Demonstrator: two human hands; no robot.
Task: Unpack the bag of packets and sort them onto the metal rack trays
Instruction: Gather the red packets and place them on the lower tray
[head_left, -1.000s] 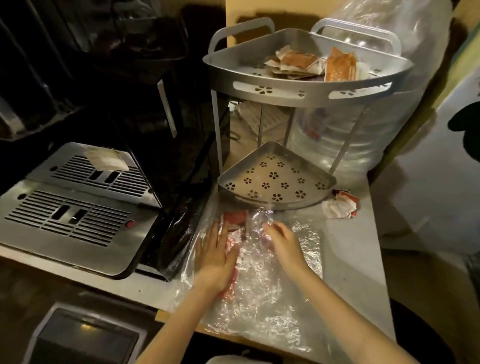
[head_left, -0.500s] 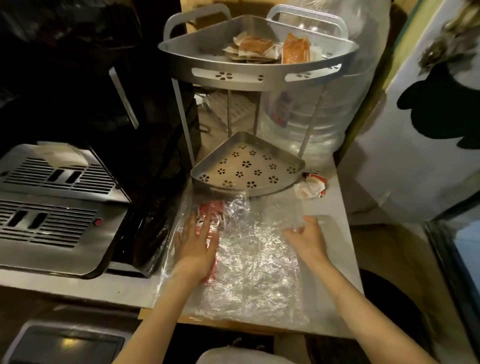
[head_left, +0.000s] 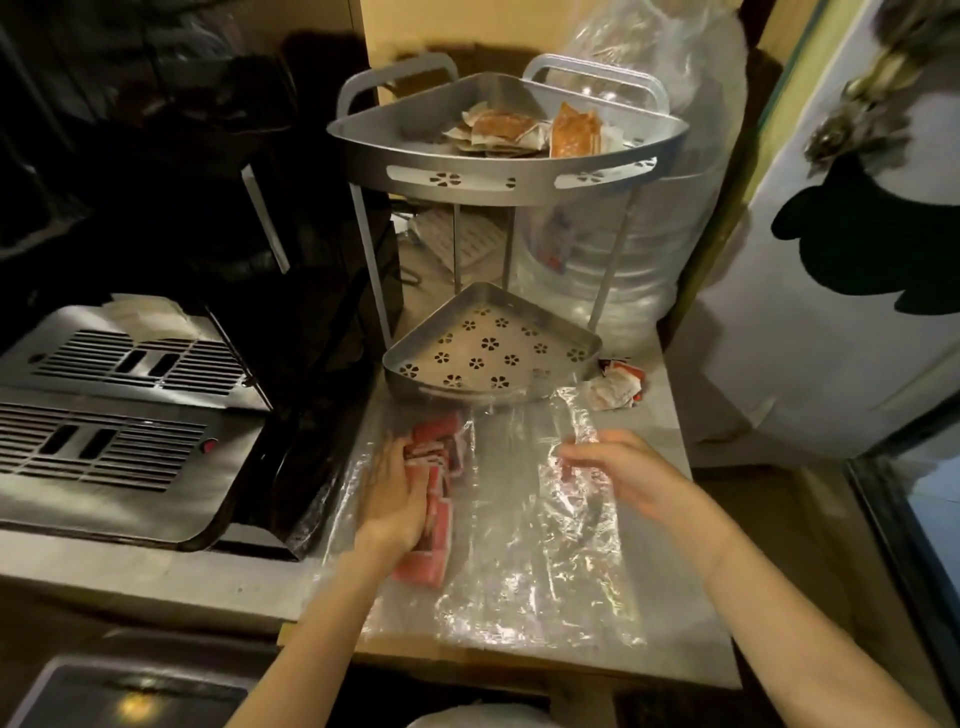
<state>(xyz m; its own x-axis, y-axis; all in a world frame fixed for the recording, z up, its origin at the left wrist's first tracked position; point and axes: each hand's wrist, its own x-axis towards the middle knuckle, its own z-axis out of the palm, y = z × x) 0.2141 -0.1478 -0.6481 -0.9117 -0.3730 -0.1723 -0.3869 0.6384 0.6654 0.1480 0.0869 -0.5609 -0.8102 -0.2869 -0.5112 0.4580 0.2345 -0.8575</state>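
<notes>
Two trays: top tray (head_left: 395, 150) holds orange packets (head_left: 574, 132); lower tray (head_left: 587, 343) bare. Left hand (head_left: 397, 493) flat on red packets (head_left: 441, 467); right hand (head_left: 623, 473) grip unclear.

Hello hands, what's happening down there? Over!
Left hand flat on red packets inside clear bag. Right hand pinching bag's far edge. Lower tray bare, path clear.

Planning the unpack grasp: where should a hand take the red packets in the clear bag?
Probably the far end of the red packets, near the bag mouth facing the lower tray. They lie flat in a row under the left hand, so pinch the stack's edges from above.
</notes>
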